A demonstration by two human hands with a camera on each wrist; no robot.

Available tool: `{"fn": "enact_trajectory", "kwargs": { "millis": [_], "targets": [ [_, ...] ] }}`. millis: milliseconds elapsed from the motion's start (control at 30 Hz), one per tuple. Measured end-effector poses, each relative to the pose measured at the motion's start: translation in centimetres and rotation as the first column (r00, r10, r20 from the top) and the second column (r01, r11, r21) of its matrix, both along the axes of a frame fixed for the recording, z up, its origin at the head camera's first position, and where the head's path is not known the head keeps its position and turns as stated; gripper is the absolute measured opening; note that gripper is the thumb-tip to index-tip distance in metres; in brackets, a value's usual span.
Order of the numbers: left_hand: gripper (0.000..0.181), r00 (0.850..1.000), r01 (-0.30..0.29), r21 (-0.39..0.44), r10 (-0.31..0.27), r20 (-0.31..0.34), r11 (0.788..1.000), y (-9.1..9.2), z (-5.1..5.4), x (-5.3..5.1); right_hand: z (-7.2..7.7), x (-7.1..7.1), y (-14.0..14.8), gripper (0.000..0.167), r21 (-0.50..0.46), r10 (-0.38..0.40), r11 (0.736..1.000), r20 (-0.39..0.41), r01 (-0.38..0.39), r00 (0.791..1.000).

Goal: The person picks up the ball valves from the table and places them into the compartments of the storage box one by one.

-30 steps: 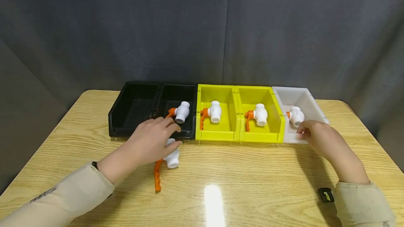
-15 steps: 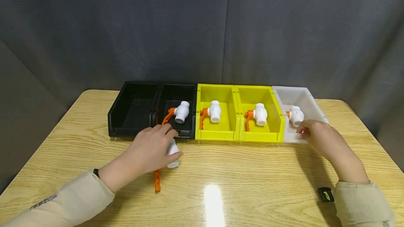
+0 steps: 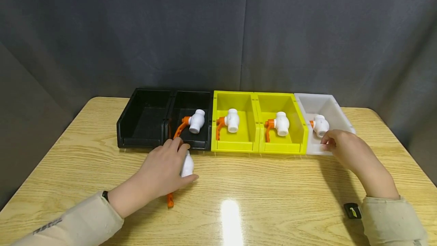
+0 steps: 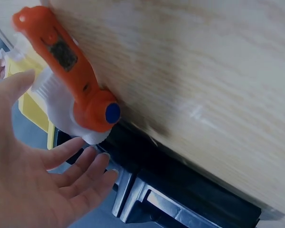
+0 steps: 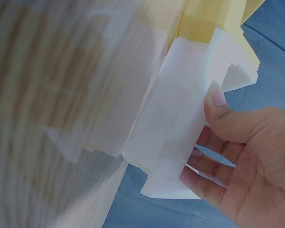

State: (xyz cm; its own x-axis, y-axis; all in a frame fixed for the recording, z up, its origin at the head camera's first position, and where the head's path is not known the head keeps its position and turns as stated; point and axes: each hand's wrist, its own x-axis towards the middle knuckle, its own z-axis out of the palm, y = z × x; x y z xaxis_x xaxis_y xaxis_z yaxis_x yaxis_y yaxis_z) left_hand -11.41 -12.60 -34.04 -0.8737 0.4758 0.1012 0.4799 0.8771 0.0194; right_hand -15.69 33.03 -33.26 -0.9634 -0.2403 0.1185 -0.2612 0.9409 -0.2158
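Note:
On the table lies a white ball valve (image 3: 187,166) with an orange lever handle (image 4: 61,57). My left hand (image 3: 164,168) is over it, partly covering it in the head view. In the left wrist view the thumb and fingers of this hand (image 4: 42,175) are spread beside the valve, not closed round it. At the far right my right hand (image 3: 351,153) holds the front lip of a white bin (image 5: 171,90), thumb on the near side and some fingertips hidden behind the wall. Another ball valve (image 3: 321,126) lies in that bin, just beyond the fingers.
Two black bins (image 3: 141,142) and two yellow bins (image 3: 235,147) stand in a row left of the white one. Ball valves lie in the right black bin (image 3: 197,121) and both yellow bins. A small black square (image 3: 352,211) is near the right sleeve. A grey curtain (image 3: 218,29) hangs behind.
My left hand has drawn back from the right black bin's front toward me, now covering more of the valve on the table. The right hand has stayed in place.

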Motion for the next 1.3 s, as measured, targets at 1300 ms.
{"fn": "enact_trajectory", "kwargs": {
  "millis": [1300],
  "targets": [
    [0.081,0.990,0.039,0.095,-0.051,0.131,0.995,0.3,-1.1,0.4,0.1,0.1,0.0,0.010,-0.007,0.009,1.000,-0.008,-0.009,1.000]
  ]
}}
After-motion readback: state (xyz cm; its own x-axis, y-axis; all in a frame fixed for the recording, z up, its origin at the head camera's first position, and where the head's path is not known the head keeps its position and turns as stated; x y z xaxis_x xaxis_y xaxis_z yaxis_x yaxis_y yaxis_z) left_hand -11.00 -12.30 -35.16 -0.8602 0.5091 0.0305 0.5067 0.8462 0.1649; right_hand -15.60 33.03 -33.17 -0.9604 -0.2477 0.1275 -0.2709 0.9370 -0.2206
